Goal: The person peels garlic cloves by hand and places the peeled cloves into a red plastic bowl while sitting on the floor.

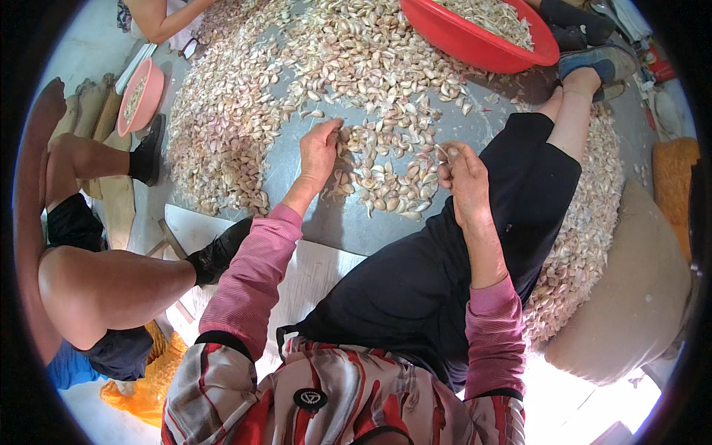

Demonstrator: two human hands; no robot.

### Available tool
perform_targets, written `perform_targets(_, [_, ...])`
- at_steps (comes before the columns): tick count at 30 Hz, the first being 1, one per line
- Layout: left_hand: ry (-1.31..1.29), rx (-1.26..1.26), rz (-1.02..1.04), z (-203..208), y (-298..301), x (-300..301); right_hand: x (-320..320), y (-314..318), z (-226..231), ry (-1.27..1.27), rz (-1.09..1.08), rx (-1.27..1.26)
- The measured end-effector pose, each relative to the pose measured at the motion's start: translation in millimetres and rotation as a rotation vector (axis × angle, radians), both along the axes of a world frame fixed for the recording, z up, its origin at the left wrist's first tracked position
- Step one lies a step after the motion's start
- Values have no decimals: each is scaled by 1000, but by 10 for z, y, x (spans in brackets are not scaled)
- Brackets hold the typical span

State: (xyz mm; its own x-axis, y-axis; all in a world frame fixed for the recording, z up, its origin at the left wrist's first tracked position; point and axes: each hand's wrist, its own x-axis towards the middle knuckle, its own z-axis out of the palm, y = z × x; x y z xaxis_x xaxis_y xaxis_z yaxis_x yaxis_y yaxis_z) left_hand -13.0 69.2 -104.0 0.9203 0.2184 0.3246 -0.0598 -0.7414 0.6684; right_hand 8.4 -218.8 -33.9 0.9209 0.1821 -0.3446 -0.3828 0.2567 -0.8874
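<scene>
Loose garlic cloves (400, 174) lie in a small patch between my hands on the grey surface. At the left edge of that patch is my left hand (319, 154), its fingers drawn together and bent down beside the cloves. Whatever those fingers hold, if anything, is hidden. My right hand (466, 178) is raised at the patch's right side, above my dark trousers. Its thumb and fingers pinch a small pale piece (440, 150) that looks like a garlic clove. A larger heap of garlic cloves (356, 48) spreads beyond both hands.
A big red basin (482, 48) with garlic stands at the far right, and a pink basin (142, 104) at the far left. More cloves (222, 148) lie left. A full beige sack (630, 289) leans at the right. Other people's legs (122, 285) and a bent arm (159, 18) surround the heap.
</scene>
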Motion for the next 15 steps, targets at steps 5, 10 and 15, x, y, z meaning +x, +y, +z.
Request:
perform_targets(5, [244, 34, -53, 493, -811, -495, 14, -151, -43, -22, 58, 29])
perform_targets(10, [242, -47, -107, 196, -957, -1169, -32, -9, -43, -18, 150, 4])
perform_targets(15, [160, -131, -3, 57, -840, -1160, -76, 13, -96, -358, 431, -436])
